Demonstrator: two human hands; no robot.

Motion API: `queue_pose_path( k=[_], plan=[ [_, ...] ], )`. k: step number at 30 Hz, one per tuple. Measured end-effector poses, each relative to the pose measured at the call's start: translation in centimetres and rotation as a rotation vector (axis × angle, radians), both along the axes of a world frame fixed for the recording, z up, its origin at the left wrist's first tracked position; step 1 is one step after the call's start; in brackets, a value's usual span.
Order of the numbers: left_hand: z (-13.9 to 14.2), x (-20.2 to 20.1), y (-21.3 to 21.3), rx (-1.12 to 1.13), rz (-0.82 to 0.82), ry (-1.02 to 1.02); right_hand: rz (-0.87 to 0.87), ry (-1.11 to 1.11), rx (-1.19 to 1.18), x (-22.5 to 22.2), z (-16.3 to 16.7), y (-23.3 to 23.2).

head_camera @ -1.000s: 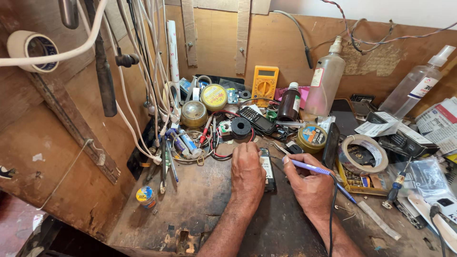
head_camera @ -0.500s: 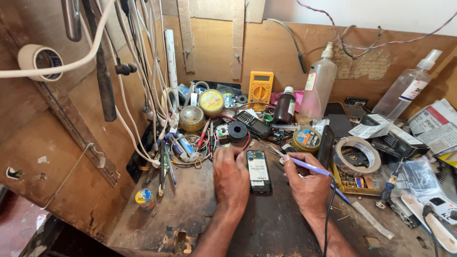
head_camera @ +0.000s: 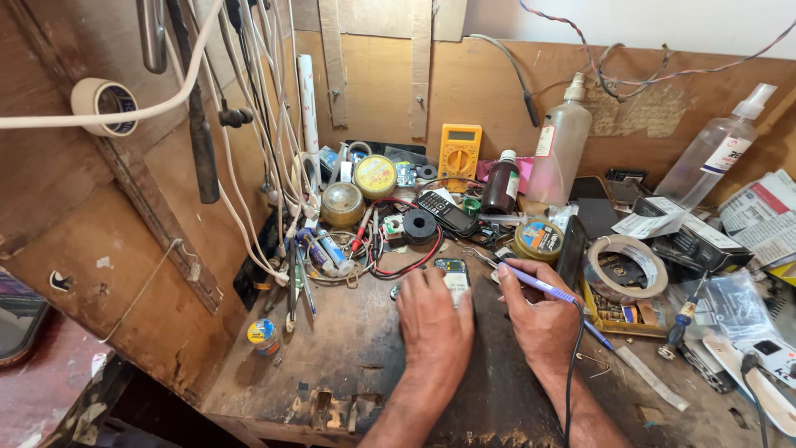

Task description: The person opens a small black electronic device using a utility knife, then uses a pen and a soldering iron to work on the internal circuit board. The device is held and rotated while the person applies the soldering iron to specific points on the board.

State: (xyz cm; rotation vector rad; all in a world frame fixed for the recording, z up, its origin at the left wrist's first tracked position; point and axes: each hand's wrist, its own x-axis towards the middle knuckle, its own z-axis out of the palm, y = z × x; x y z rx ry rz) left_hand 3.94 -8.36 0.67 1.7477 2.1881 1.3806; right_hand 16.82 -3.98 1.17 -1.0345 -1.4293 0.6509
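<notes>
Left hand [head_camera: 433, 319] fingers flat, pinning small circuit board [head_camera: 453, 274]; right hand [head_camera: 539, 319] fingers pinch soldering iron [head_camera: 531, 282], tip at 10 o'clock. Best to keep board steady.

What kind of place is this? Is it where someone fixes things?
Probably a small electronics repair bench. The right hand holds a soldering iron, the left hand steadies an opened phone, and a yellow multimeter stands among tangled wires.

L hand [head_camera: 433, 319] flat, palm down; R hand [head_camera: 541, 319] fingers curled in pen grip
</notes>
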Motion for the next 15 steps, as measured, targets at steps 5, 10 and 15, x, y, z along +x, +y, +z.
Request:
queue_pose_path(
  k=[5, 10, 15],
  plan=[
    [0.5, 0.7, 0.3, -0.105, 0.014, -0.029, 0.014, -0.03, 0.02, 0.2, 0.0, 0.2],
    [0.7, 0.7, 0.1, -0.113, 0.044, -0.047, 0.023, -0.061, 0.005, 0.3, -0.6, 0.1],
    [1.7, 0.5, 0.9, -0.309, 0.069, -0.077, 0.012, 0.009, 0.036, 0.4, -0.4, 0.1]
  ],
)
